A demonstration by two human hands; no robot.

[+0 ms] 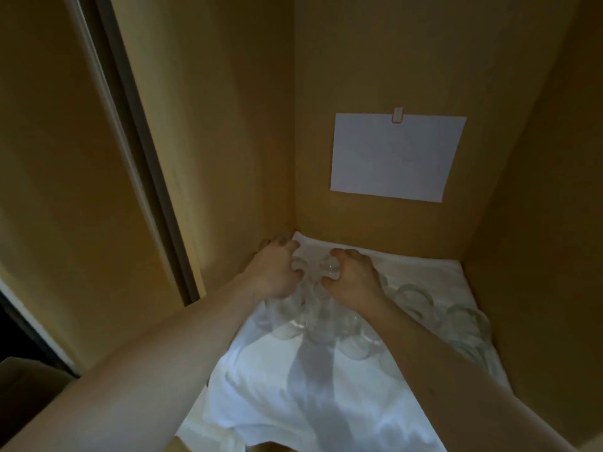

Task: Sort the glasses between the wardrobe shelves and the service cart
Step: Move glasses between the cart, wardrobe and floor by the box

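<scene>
Nearest lies the white cloth (293,396) spread over the wardrobe shelf (522,321), bare forearms crossing it. Past them, clear glasses (414,298) crowd the cloth — below the wrists and off to the right of the right hand. The left hand (277,272) curls round one glass (298,265); the right hand (354,275) grips another (329,265), just beside it. Beyond the knuckles, white paper (396,156) hangs on the back panel.

wardrobe shelf (470,265) has a rumpled white cloth (293,396) spread over it, clear glasses (414,296) clustered at the far end
</scene>
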